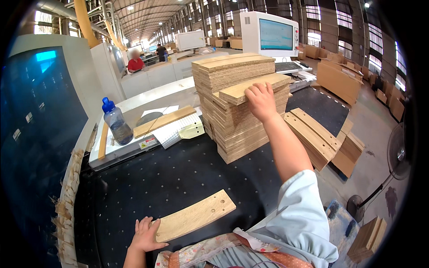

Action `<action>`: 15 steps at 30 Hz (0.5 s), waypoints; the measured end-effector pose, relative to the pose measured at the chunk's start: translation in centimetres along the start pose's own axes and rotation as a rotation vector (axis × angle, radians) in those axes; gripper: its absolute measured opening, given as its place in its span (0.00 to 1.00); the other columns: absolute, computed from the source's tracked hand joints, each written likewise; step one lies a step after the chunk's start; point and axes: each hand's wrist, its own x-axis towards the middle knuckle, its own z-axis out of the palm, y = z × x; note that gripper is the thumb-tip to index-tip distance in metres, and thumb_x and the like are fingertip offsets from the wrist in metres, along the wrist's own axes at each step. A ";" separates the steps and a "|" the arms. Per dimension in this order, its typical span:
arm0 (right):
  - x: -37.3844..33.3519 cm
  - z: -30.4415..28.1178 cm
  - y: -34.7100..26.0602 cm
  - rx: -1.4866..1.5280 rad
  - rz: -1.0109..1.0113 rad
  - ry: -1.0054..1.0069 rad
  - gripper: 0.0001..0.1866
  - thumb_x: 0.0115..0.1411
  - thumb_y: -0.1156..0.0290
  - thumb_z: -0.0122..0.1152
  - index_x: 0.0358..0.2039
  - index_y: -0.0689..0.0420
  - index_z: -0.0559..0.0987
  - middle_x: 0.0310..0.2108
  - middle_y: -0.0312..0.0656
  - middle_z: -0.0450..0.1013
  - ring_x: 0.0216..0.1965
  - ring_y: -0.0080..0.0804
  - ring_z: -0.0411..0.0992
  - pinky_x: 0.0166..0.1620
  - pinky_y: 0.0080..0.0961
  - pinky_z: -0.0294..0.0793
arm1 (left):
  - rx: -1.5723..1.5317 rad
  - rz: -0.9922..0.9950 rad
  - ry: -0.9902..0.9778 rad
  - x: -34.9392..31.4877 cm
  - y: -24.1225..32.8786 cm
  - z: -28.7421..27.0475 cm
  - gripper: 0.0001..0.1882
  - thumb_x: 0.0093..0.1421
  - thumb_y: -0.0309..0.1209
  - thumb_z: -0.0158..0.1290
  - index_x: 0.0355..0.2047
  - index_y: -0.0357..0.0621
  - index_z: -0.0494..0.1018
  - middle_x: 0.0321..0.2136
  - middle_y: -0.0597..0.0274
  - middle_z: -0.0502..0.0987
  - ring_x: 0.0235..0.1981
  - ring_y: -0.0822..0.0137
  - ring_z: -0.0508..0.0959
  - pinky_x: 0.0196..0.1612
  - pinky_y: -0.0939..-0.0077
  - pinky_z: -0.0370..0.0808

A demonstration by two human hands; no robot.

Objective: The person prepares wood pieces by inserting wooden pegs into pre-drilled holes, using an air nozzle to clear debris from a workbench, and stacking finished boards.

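My right hand [261,102] reaches forward onto a tall stack of wooden boards [241,134]. Its fingers curl over the near edge of a loose upper board [232,93], which lies tilted across the stack's front. Close to my body, a single board with drilled holes [196,215] lies on the black perforated table [134,187]. My left hand [146,235] rests against that board's left end, thumb and fingers spread apart. The holes sit near the board's far right end.
A blue-capped bottle [118,123], a wood strip [165,121] and paper sheets stand or lie on a machine bed at left. Drilled boards [313,136] are piled right of the stack. Behind it are a monitor [272,35] and keyboard. A fan [397,152] stands at right.
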 end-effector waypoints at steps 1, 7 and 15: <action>-0.3 -0.7 -0.3 0.012 -0.036 0.075 0.12 0.46 0.74 0.55 0.34 0.49 0.73 0.36 0.32 0.70 0.48 0.33 0.65 0.55 0.49 0.56 | 0.016 -0.018 -0.005 0.2 0.5 -0.5 0.53 0.30 0.50 0.65 0.56 0.41 0.59 0.54 0.42 0.58 0.58 0.43 0.55 0.61 0.56 0.50; 4.1 -10.3 -7.2 0.286 -0.289 0.278 0.12 0.41 0.73 0.54 0.30 0.53 0.71 0.30 0.36 0.67 0.33 0.34 0.67 0.40 0.32 0.68 | -0.459 -0.016 0.483 2.9 1.0 -3.1 0.50 0.36 0.31 0.65 0.60 0.37 0.51 0.58 0.43 0.52 0.60 0.48 0.54 0.61 0.63 0.53; 5.3 -18.8 -21.7 0.636 -0.496 -0.043 0.13 0.36 0.71 0.59 0.26 0.57 0.69 0.26 0.41 0.63 0.27 0.35 0.68 0.23 0.28 0.71 | -1.708 0.354 0.769 10.4 8.8 -6.8 0.58 0.39 0.38 0.66 0.63 0.45 0.39 0.61 0.53 0.49 0.64 0.57 0.49 0.63 0.61 0.43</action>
